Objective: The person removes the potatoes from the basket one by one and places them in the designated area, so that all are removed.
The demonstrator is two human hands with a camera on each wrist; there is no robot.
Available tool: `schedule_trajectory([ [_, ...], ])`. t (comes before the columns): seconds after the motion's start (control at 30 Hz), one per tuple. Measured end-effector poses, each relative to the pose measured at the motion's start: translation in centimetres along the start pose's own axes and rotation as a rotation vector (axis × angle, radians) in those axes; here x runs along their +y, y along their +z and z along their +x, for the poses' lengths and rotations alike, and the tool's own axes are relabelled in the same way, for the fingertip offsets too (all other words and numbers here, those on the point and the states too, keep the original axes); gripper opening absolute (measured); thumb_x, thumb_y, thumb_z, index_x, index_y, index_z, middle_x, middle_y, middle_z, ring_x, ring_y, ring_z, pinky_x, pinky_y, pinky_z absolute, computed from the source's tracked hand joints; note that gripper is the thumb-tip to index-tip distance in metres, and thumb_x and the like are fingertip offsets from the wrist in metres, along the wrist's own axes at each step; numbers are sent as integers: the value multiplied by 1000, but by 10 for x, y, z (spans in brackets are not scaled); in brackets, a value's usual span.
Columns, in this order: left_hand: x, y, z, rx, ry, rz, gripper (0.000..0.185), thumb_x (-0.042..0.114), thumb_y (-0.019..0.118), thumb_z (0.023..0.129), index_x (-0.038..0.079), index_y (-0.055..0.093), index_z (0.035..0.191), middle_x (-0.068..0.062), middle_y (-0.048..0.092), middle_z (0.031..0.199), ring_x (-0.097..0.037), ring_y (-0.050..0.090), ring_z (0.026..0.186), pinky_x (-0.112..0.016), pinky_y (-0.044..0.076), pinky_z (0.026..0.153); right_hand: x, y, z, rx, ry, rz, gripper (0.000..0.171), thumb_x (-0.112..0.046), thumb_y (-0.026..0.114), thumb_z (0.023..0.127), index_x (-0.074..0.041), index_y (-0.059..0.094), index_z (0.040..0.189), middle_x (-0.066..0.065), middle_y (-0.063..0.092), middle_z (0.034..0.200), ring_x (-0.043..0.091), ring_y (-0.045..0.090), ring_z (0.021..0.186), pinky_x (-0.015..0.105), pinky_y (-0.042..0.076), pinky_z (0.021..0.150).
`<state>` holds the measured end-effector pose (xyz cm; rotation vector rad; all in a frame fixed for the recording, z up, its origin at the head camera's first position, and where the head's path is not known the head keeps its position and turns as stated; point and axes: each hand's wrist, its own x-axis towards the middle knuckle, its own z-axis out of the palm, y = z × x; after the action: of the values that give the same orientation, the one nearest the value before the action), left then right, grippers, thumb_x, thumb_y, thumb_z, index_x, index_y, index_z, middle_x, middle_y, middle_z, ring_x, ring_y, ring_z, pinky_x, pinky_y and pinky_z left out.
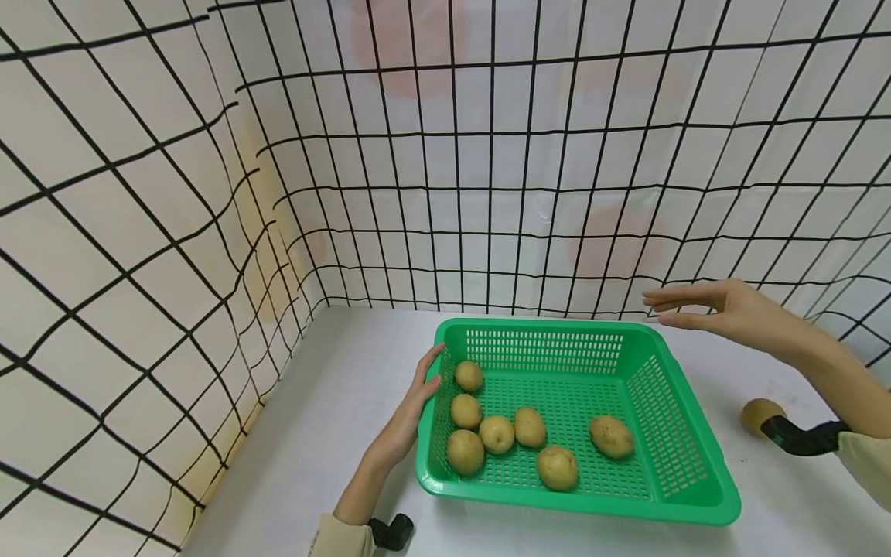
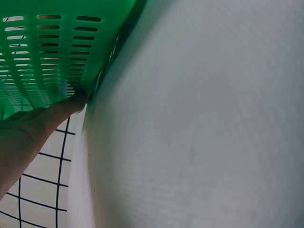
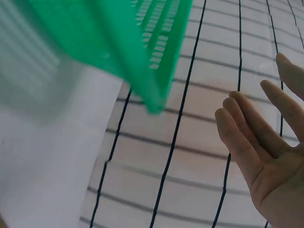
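Note:
A green plastic basket with slotted walls stands on the white surface, holding several potatoes, most of them toward its left side. My left hand touches the basket's left wall from outside, fingers and thumb reaching up to the rim in the head view. In the left wrist view, that hand lies against the slotted green wall, much of it cut off by the frame. Past the back right corner, my right hand hovers with straight fingers and nothing in it; the right wrist view shows its bare palm.
One potato lies on the white surface right of the basket, below my right forearm. Black netting rises in front of pale walls at the back and both sides. Each wrist carries a black camera strap.

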<state>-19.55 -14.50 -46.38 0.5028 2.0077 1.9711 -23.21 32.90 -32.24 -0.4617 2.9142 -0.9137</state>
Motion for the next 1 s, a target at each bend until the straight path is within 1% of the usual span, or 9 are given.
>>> schedule_trajectory([
  [0.07,0,0,0,-1,1,3,53,43,26,112,42,10,163,-2,6,174,-34,7,161,-70,14,124,-8,3,5,-19,-36,34,43,-36,67,102,-26,63,143,-3,70,137,-16,57,110,71,49,96],
  [0.1,0,0,0,-2,2,5,53,43,25,112,42,10,163,-3,6,174,-35,7,161,-70,14,124,-13,4,8,-29,-46,50,42,-35,67,102,-26,63,143,-4,70,136,-17,57,109,71,48,97],
  [0.23,0,0,0,0,3,14,53,44,25,112,42,10,163,-3,5,174,-35,7,161,-71,15,124,-28,12,19,-66,-87,85,42,-33,67,102,-24,64,142,2,68,140,-15,59,111,75,43,98],
  [0.43,0,1,0,4,5,18,53,44,25,112,42,9,163,-3,5,174,-35,6,161,-70,13,124,-46,23,32,-99,-134,143,42,-30,67,102,-24,63,143,4,62,147,-11,61,114,76,41,101],
  [0.63,0,1,0,10,-1,20,53,45,26,112,43,10,163,-2,5,174,-35,6,161,-69,15,124,-56,37,42,-140,-173,192,41,-29,67,102,-22,64,142,6,64,145,-5,64,117,70,44,105],
  [0.73,1,0,0,12,-1,22,54,45,26,112,43,10,163,-3,5,174,-35,6,161,-69,15,124,-61,45,47,-153,-188,201,40,-31,68,101,-26,65,140,4,66,143,1,65,120,66,46,106],
  [0.8,1,0,0,13,1,23,54,45,26,112,43,10,163,-3,5,174,-35,6,161,-70,14,124,-64,50,51,-164,-206,197,40,-32,69,101,-28,65,140,3,68,140,9,66,123,65,47,107],
  [0.93,0,0,0,12,0,24,53,45,26,112,44,10,162,-2,5,174,-35,7,161,-69,15,124,-71,62,58,-198,-233,225,41,-31,70,100,-26,65,140,5,68,140,26,64,129,65,45,109],
  [1.0,0,-1,0,10,-1,26,53,45,26,112,44,10,162,-2,5,174,-35,7,161,-69,16,124,-74,68,62,-215,-244,251,42,-29,71,99,-23,65,140,8,69,138,30,63,130,63,46,109],
])
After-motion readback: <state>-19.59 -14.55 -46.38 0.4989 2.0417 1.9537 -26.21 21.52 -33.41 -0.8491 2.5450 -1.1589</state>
